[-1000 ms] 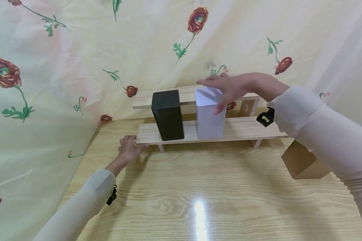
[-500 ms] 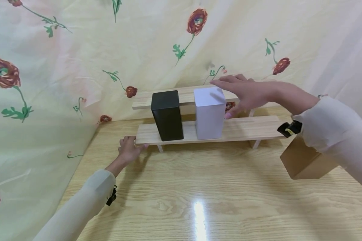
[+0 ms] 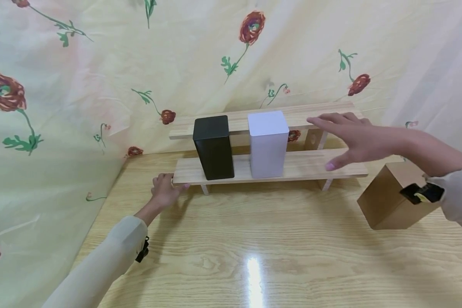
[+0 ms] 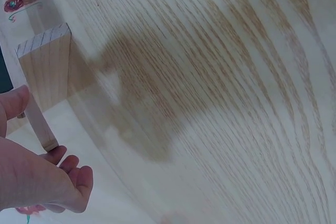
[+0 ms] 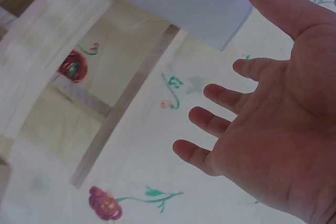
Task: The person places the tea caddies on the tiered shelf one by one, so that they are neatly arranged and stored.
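Note:
A two-tier wooden shelf (image 3: 312, 160) stands at the back of the table. My left hand (image 3: 164, 190) grips the left end of its lower board; in the left wrist view the thumb (image 4: 17, 102) lies on one side and curled fingers on the other. On the lower board a black box (image 3: 215, 149) and a white box (image 3: 268, 147) stand upright, a gap between them. To the right of the white box my right hand (image 3: 348, 134) hovers in front of the shelf, fingers spread and holding nothing. The right wrist view has the white box (image 5: 189, 3) beyond the thumb.
A brown cardboard box (image 3: 389, 201) stands on the table right of the shelf, partly behind the right wrist strap. Flower-patterned sheeting (image 3: 200, 51) hangs behind and at the left. The wood-grain tabletop (image 3: 215, 235) stretches in front of the shelf.
My right hand has moved right, from above the white box to beside it, baring the upper board's right end. Left hand and both boxes on the shelf have kept their places.

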A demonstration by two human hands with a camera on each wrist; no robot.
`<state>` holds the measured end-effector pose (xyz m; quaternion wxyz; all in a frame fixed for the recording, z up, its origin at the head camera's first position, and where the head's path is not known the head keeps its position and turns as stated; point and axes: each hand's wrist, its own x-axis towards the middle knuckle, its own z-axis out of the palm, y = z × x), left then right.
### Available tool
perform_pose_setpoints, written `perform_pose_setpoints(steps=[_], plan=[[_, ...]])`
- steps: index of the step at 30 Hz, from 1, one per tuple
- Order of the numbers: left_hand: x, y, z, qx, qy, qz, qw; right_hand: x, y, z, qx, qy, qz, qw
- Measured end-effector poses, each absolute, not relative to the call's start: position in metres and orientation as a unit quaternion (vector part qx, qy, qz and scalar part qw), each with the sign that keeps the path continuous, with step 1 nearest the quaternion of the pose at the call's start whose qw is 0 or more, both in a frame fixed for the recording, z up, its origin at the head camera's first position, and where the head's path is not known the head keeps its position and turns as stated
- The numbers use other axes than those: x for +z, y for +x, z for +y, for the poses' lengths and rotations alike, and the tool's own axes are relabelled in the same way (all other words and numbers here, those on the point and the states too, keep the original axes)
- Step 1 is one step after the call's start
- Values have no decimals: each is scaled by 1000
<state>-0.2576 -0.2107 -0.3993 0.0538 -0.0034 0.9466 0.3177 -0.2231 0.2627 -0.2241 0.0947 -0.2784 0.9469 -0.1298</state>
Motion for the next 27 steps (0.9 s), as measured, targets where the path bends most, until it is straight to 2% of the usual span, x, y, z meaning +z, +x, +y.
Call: perform_pose_setpoints(steps=[16,22,27], plan=[[-399,-256,-209,323,4,945,50,-257,-194,342,-102,-224,962,116],[-399,-255,-209,323,3,945,53,-281,-197,393,-132,-298,942,82],[-399,-255,-209,318,3,947,51,-296,-198,416,-172,-313,925,126]])
